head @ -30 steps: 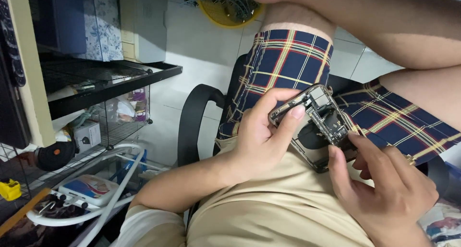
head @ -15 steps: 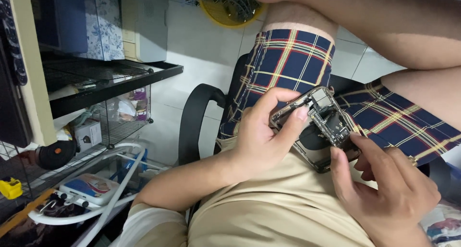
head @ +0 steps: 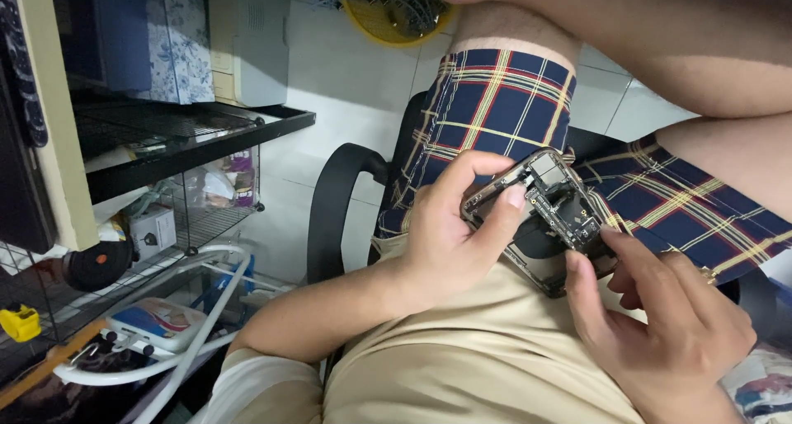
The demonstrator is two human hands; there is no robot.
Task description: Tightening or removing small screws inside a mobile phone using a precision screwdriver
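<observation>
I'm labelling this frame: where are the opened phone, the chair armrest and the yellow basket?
opened phone [head: 554, 200], head view, exposed circuit board.
chair armrest [head: 330, 205], head view, black curved arm.
yellow basket [head: 394, 30], head view, lower rim.

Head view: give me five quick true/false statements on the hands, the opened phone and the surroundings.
1. The left hand grips the opened phone. True.
2. The right hand rests on the chair armrest. False: its fingertips touch the phone's lower edge.
3. The phone's circuit boards are exposed. True.
4. The shorts are plain grey. False: navy plaid with yellow and red lines.
5. A yellow basket sits on the floor. True.
</observation>
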